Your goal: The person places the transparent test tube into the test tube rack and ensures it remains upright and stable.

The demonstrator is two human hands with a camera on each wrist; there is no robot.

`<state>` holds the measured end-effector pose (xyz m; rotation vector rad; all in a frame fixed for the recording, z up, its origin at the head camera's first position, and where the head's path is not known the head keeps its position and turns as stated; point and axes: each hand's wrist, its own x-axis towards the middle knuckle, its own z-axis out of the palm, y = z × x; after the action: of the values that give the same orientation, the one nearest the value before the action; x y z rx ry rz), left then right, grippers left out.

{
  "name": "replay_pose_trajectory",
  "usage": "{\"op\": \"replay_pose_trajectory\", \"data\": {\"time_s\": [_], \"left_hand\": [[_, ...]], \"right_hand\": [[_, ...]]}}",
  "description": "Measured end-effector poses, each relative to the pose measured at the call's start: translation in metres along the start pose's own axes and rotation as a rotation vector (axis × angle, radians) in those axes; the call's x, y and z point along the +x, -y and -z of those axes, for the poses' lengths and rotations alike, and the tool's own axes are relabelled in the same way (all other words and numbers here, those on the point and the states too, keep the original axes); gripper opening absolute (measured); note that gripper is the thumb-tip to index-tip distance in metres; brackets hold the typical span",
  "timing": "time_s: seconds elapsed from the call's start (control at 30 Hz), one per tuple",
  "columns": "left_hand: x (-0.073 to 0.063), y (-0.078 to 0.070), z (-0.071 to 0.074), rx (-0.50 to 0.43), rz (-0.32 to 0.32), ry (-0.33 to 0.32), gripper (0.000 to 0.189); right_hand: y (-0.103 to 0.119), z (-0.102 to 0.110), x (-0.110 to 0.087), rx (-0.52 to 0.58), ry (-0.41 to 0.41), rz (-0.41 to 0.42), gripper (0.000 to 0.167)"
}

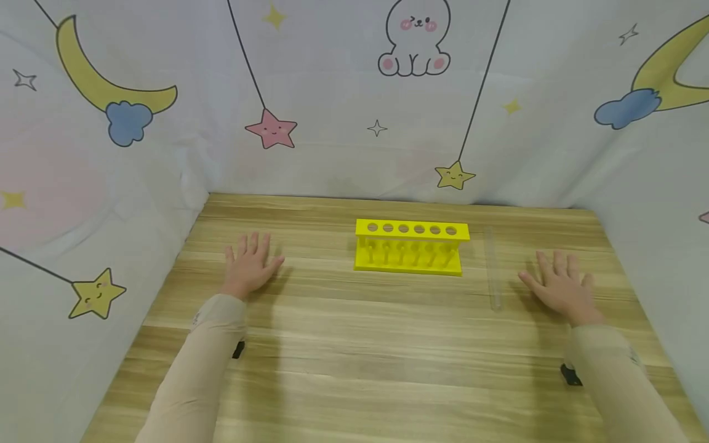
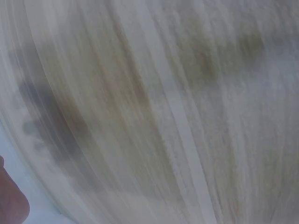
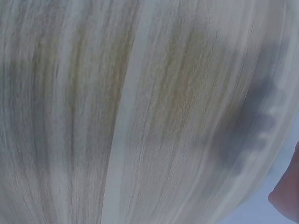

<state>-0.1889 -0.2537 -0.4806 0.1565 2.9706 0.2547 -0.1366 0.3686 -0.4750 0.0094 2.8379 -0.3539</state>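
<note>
At the left of the table, my left hand point(image 1: 250, 268) is held palm down with its fingers spread, holding nothing. My right hand point(image 1: 564, 288) has its fingers spread the same way at the right side. Between them, toward the back, stands a yellow test tube rack point(image 1: 408, 261) with a row of several round holes in its top plate and no tubes in them. A clear, thin tube point(image 1: 492, 271) lies on the wood between the rack and my right hand. Each wrist view shows blurred wood grain, a hand's shadow and a bit of a finger at the edge.
The wooden table point(image 1: 365, 357) meets a white patterned curtain point(image 1: 343, 92) at the back, and similar cloth hangs along both sides. Small black wrist devices show under the left sleeve point(image 1: 191, 369) and the right sleeve point(image 1: 620, 375).
</note>
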Motion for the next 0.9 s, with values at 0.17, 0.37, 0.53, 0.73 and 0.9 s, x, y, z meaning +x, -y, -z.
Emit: {"op": "replay_pose_trajectory", "data": {"time_s": [0.17, 0.37, 0.53, 0.73, 0.9], "left_hand": [[0.002, -0.006, 0.002, -0.019, -0.020, -0.011, 0.075], [0.005, -0.012, 0.000, -0.007, -0.030, 0.002, 0.076], [0.006, -0.017, -0.002, -0.023, -0.046, -0.010, 0.075], [0.008, -0.025, -0.004, -0.040, -0.053, -0.063, 0.072], [0.010, -0.035, -0.003, -0.066, -0.051, -0.107, 0.066]], "right_hand": [[0.004, 0.000, 0.003, 0.008, -0.034, 0.022, 0.081], [0.010, 0.000, 0.004, -0.008, -0.059, 0.035, 0.081], [0.015, 0.000, 0.004, -0.005, -0.081, 0.054, 0.081], [0.016, -0.002, 0.007, 0.050, -0.123, 0.094, 0.081], [0.016, -0.005, 0.012, 0.100, -0.163, 0.121, 0.079]]}}
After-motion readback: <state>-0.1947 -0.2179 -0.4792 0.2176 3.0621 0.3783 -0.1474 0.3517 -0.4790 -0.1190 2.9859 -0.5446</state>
